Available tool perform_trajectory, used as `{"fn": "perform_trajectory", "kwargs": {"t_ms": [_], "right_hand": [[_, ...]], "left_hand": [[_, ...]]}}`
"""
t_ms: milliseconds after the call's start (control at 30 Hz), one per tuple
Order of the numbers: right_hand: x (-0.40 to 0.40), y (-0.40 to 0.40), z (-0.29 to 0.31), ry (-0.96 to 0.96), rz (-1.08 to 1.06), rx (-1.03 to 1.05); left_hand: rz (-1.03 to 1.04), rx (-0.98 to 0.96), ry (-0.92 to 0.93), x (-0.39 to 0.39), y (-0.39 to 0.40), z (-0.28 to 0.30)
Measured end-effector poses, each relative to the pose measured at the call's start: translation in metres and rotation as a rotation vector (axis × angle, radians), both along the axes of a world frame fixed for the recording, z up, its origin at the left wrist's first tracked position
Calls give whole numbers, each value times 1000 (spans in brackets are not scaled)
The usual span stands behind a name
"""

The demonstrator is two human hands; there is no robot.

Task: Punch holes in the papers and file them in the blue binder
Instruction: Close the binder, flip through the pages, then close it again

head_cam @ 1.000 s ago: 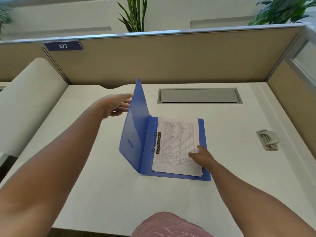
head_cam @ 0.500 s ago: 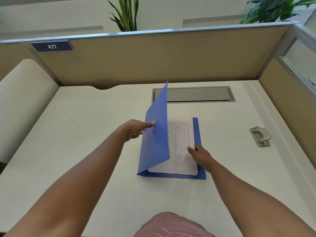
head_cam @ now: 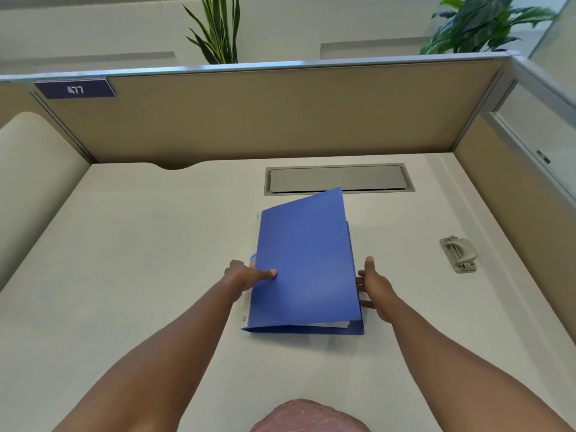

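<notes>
Head view: the blue binder [head_cam: 307, 266] lies on the tabletop [head_cam: 140, 260] just in front of the grey cable hatch [head_cam: 339, 179], its front cover nearly down but lifted a little at the far corner. The papers [head_cam: 338, 324] sit inside, only their white edges peeking out at the near right corner, so the filing looks done and closing is the step in hand. The left hand [head_cam: 246, 277] rests at the binder's left edge, thumb on top of the cover and fingers hidden beneath or beside it; its grip looks like a light pinch guiding the cover down. The right hand [head_cam: 374, 289] is spread open against the binder's right edge, holding nothing, seemingly steadying it so it does not slide. The hole punch [head_cam: 458, 254] lies well to the right of the binder, clear of both hands. Nothing stands in the way of the cover.
</notes>
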State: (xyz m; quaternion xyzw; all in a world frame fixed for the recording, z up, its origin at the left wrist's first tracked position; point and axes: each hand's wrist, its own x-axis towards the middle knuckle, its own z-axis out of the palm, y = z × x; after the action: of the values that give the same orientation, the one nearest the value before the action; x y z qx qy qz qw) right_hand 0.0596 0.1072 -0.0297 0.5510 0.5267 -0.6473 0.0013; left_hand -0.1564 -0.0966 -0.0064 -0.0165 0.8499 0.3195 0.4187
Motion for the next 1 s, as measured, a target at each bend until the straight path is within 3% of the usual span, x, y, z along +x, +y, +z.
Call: {"fn": "perform_trajectory", "kwargs": {"t_ms": [167,700,1000], "right_hand": [[7,9,-5,-51,-27,34],[12,-1,-12,-280,384,595],[-8,-15,6,-401,459,909]], "left_hand": [[-45,-35,43,7,1,-11],[-114,-201,282,30,9,-16],[-184,-228,432,31,14,-4]]}}
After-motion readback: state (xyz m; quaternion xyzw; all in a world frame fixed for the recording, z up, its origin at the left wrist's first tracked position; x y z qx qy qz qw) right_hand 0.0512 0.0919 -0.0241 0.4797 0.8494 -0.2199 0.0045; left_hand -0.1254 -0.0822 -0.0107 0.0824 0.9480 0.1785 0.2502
